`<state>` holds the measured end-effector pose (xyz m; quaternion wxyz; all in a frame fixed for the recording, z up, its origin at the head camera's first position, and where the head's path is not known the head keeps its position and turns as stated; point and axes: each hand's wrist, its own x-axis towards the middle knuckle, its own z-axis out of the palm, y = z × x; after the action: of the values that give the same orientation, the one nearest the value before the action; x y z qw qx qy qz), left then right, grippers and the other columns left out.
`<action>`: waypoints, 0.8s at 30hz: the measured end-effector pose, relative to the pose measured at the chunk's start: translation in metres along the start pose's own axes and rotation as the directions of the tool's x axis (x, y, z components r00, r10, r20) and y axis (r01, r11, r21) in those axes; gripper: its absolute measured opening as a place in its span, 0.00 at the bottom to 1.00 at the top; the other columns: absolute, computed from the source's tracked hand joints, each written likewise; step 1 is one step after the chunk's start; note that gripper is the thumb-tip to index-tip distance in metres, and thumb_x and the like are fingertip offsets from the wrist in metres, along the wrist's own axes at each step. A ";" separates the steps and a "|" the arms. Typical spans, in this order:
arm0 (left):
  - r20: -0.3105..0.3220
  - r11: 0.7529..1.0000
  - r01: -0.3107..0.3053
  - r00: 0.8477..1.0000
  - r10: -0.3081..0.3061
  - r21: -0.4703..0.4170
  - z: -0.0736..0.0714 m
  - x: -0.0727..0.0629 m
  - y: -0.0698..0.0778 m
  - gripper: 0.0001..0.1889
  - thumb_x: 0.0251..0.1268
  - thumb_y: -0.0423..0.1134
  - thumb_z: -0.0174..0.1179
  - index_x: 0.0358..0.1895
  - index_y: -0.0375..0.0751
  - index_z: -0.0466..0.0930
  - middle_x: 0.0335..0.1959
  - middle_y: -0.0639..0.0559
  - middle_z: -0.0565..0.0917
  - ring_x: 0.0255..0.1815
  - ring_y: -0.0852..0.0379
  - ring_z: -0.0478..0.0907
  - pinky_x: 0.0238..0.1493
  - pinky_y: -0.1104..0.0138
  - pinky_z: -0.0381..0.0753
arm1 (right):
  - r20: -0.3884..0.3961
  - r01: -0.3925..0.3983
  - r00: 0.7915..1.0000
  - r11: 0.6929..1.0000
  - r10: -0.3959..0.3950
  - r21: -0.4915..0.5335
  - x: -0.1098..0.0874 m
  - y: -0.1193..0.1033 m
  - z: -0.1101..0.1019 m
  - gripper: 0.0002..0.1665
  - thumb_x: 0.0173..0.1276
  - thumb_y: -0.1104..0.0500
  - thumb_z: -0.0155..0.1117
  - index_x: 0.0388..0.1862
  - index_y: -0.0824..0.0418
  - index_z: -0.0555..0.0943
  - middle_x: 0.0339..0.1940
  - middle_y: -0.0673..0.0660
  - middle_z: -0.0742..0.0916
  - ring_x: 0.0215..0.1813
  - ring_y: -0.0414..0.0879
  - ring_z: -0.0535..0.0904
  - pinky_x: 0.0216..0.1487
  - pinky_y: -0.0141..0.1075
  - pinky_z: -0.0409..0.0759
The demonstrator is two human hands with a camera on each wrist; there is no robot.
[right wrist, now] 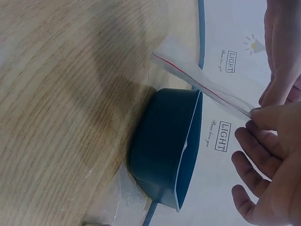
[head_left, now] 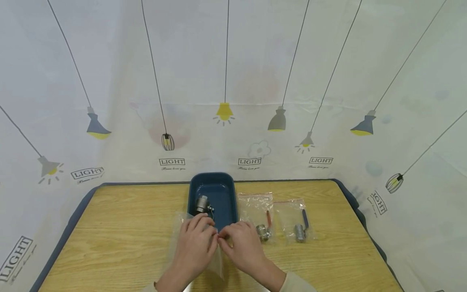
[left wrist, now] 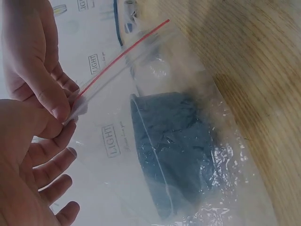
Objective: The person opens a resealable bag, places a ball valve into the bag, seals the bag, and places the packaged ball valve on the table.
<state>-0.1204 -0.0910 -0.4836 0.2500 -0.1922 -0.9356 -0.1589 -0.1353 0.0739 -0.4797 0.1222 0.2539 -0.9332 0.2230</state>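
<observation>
Both hands meet at one end of a clear zip bag (left wrist: 197, 94) with a red seal line, held above the table in front of the blue tray (head_left: 230, 190). My left hand (head_left: 195, 245) pinches the bag's sealed edge between thumb and index finger. Beside it, my right hand (head_left: 244, 245) pinches the same edge, its thumb and fingertip almost touching the left's. In the right wrist view the red seal strip (right wrist: 197, 84) stretches away from the fingertips. Inside the tray lies a metal valve fitting (head_left: 202, 202), partly hidden behind the left hand and bag.
Right of the tray, a clear bag (head_left: 251, 202) holds a metal valve (head_left: 262, 232) and a red handle (head_left: 268, 218). Another bag (head_left: 286, 211) farther right contains a grey valve (head_left: 300, 233) and a blue handle (head_left: 305, 218). A printed white sheet (head_left: 233, 81) hangs behind the wooden table (head_left: 120, 227).
</observation>
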 end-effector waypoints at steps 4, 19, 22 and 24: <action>0.014 1.000 -0.005 1.000 0.005 -0.005 0.000 0.000 0.000 0.04 0.58 0.41 0.67 0.26 0.52 0.84 0.41 0.57 0.82 0.58 0.51 0.75 0.57 0.54 0.72 | -0.018 0.008 1.000 1.000 -0.008 -0.005 0.000 0.001 0.000 0.03 0.61 0.50 0.70 0.29 0.46 0.88 0.28 0.37 0.87 0.37 0.37 0.81 0.48 0.45 0.78; 0.106 0.989 -0.122 0.988 0.114 0.080 -0.004 -0.003 -0.002 0.05 0.56 0.42 0.66 0.25 0.52 0.82 0.44 0.57 0.78 0.61 0.51 0.73 0.61 0.52 0.71 | 0.052 0.115 0.992 0.990 -0.112 -0.077 0.000 0.002 -0.001 0.03 0.59 0.52 0.70 0.27 0.43 0.86 0.28 0.38 0.87 0.41 0.39 0.79 0.53 0.49 0.73; 0.114 0.989 -0.129 0.986 0.120 0.075 -0.005 -0.003 -0.002 0.05 0.55 0.42 0.67 0.25 0.52 0.82 0.44 0.57 0.77 0.60 0.51 0.72 0.62 0.51 0.70 | 0.043 0.135 0.990 0.986 -0.131 -0.094 -0.001 0.004 -0.001 0.04 0.59 0.53 0.70 0.25 0.43 0.85 0.27 0.38 0.87 0.40 0.39 0.78 0.53 0.48 0.72; 0.099 0.989 -0.127 0.988 0.120 0.071 -0.006 -0.004 -0.001 0.07 0.55 0.42 0.66 0.23 0.52 0.80 0.42 0.57 0.78 0.58 0.52 0.73 0.63 0.51 0.69 | 0.031 0.130 0.991 0.987 -0.127 -0.098 -0.001 0.006 -0.001 0.05 0.57 0.54 0.69 0.24 0.44 0.83 0.25 0.37 0.85 0.38 0.39 0.78 0.53 0.48 0.72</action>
<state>-0.1159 -0.0954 -0.4812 0.2220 -0.2475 -0.9380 -0.0976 -0.1371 0.0791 -0.4814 0.1373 0.3099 -0.9263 0.1646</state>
